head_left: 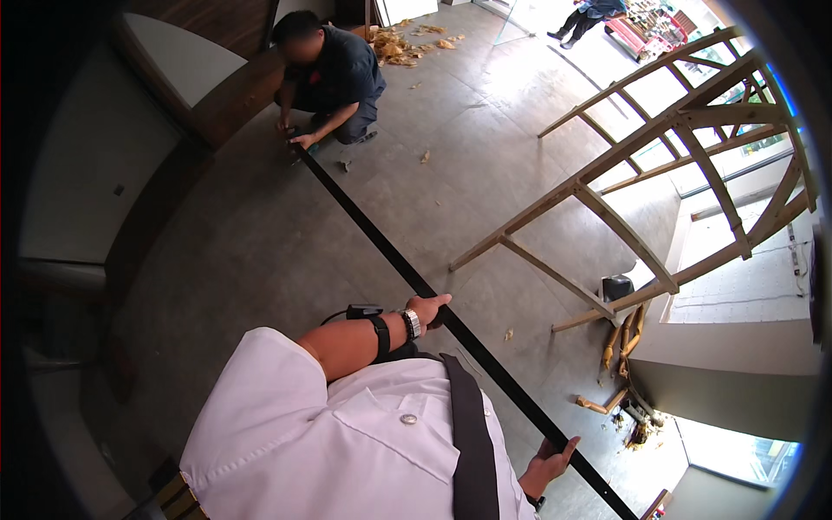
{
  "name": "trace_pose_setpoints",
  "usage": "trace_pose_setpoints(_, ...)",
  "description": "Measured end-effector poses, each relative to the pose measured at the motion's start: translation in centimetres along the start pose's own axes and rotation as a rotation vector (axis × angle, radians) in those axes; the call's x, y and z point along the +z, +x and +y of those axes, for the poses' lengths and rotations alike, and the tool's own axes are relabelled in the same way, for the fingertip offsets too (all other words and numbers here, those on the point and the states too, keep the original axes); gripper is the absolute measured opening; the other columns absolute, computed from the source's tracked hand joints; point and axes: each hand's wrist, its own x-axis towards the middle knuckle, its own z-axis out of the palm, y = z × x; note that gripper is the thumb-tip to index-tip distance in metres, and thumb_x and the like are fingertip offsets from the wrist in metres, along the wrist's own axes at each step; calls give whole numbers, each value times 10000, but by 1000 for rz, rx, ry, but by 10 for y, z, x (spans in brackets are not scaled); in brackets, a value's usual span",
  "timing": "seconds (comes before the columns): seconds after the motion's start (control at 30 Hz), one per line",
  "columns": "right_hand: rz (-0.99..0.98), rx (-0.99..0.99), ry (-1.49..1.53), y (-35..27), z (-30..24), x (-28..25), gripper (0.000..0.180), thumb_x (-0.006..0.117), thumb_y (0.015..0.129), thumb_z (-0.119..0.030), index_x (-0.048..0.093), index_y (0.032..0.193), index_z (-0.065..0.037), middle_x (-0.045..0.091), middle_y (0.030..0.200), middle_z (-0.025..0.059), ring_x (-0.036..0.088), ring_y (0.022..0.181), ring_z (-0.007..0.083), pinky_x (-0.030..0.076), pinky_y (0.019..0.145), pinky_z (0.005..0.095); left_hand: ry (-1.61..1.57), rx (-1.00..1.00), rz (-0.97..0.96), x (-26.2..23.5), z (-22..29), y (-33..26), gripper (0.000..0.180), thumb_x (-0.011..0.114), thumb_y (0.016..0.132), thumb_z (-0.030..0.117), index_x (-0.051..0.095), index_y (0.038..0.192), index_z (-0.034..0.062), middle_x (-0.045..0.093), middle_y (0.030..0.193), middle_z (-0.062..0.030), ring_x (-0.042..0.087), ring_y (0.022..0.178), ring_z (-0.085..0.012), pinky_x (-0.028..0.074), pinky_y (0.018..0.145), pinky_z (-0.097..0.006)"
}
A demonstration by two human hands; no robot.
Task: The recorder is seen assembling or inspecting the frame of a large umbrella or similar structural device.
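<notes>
A long, narrow black bar (368, 230) runs slantwise from the far left to the lower right. My left hand (428, 310) is closed around its middle, a metal watch on the wrist. Lower down, my right hand (548, 466) grips the bar near its close end, the thumb along the edge. At the far end squats a co-worker (334, 82) in dark clothes, both hands at the bar's tip. A small dark-green tool (297, 154) shows under those hands, too small to name.
A wooden ladder-like frame (589, 186) leans along the right. Brown jointed limb-like pieces (626, 342) lie beside the wall. Dry shavings or leaves (403, 48) are heaped at the back. Another person (585, 22) stands far off. A small dark object (345, 165) rests on the grey floor (260, 260).
</notes>
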Motion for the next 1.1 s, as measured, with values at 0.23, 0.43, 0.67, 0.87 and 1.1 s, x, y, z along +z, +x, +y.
trace_pose_setpoints(0.23,-39,75,-21,2,16,-5,469,665,831,-378,580,1070,17,627,1002,114,607,893,227,479,816,316,-59,110,102,-5,9,7,293,739,753,269,589,737,18,587,684,-52,551,538,-169,468,465,-324)
trace_pose_setpoints(0.43,-74,130,37,-15,28,14,415,642,845,-387,595,1026,-17,641,935,99,616,865,224,478,826,328,-134,182,186,-23,29,35,299,748,745,272,536,730,62,538,613,-35,478,469,-151,369,405,-328)
trace_pose_setpoints(0.67,-92,53,192,3,12,-1,336,591,877,-397,570,792,-73,630,788,69,628,798,216,500,803,331,-211,129,178,-38,47,42,287,734,757,296,533,797,96,551,638,-20,516,503,-153,391,413,-316)
trace_pose_setpoints(0.87,-56,21,211,5,1,0,329,570,890,-383,574,809,-63,633,775,89,641,760,229,534,763,336,-353,75,83,-33,50,44,217,698,792,262,569,874,107,621,727,-42,612,615,-182,487,509,-333)
trace_pose_setpoints(1.1,-107,52,233,6,-1,2,334,611,864,-375,561,810,-49,631,792,103,634,786,247,518,796,349,-348,51,11,-41,41,49,187,666,827,256,581,870,94,651,786,-59,642,671,-193,514,559,-346)
